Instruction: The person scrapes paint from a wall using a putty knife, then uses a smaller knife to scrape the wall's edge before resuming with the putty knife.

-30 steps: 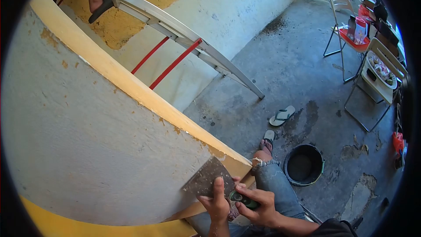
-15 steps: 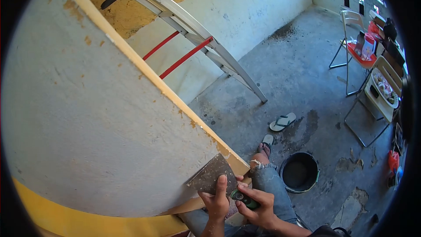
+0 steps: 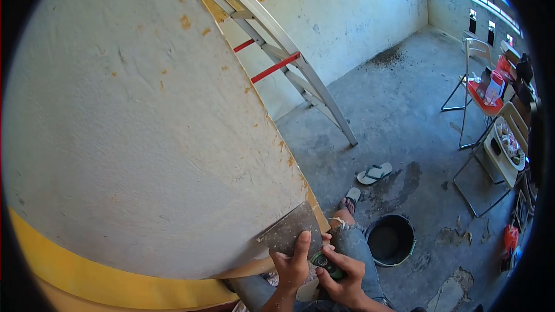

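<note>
A broad, speckled scraper blade [image 3: 292, 231] lies close against the pale wall [image 3: 173, 156], near the wall's bare edge. My left hand [image 3: 292, 266] is closed on the blade, its thumb pressed along the face and the other fingers mostly hidden behind it. My right hand [image 3: 348, 277] is wrapped round a dark green handle [image 3: 327, 266], with fingertips near the blade's lower right corner. Whether that handle joins the blade is hidden by the hands.
Beyond the wall edge stands a ladder [image 3: 315, 86] with red braces. A black bucket [image 3: 391, 241] and a loose flip-flop [image 3: 374, 173] are on the concrete floor. Folding chairs [image 3: 502, 159] bearing dishes and other items line the right side. A yellow band [image 3: 110, 280] curves below the wall.
My view has turned, so the wall edge looks steeper and the foot on the ladder has left the picture. Both hands and the blade appear slightly lower and further right, with the same grip.
</note>
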Tool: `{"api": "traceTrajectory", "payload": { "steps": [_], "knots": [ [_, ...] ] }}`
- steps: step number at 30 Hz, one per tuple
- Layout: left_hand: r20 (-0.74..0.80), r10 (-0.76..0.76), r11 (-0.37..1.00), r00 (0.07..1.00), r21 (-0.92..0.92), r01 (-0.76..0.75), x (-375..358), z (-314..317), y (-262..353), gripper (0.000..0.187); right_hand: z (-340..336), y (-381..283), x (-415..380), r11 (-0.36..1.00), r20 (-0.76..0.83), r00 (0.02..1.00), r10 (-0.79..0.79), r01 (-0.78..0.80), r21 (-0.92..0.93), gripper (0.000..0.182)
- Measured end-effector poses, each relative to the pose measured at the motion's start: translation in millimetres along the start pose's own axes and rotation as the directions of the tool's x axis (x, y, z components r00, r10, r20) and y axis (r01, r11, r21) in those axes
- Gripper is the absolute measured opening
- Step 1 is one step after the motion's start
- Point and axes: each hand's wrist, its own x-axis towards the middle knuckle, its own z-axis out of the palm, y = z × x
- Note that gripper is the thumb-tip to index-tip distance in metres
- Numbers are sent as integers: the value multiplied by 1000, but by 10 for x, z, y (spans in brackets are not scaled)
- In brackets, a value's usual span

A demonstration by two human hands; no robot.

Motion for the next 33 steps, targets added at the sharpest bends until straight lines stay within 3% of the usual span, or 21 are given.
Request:
{"api": "traceTrajectory", "payload": {
  "steps": [2, 5, 12, 15, 17, 33],
  "knots": [
    [-2, -34, 999, 999, -30, 34, 2, 0, -34, 18, -19, 12, -5, 999, -6, 1000, 7, -8, -41, 44],
    [2, 13, 1000, 1000, 11, -13, 8, -35, -71, 19, -27, 9, -25, 994, 42, 995, 92, -95, 59, 43],
    [-3, -16, 1000, 1000, 25, 16, 51, -24, -64, 19, -34, -10, 57, 997, 25, 999, 27, -29, 67, 43],
    [1, 55, 998, 998, 11, -55, 42, 71, 22, 20, -53, -53, 60, 1000, 21, 1000, 12, -12, 26, 43],
    [-60, -6, 997, 998, -72, 2, 3, 135, 54, 19, -58, -1, 40, 999, 29, 999, 27, -28, 36, 43],
    [-40, 15, 999, 999, -31, -16, -12, 124, 65, 24, -98, -78, 75, 1000, 46, 999, -22, 22, 4, 46]
  ]
}}
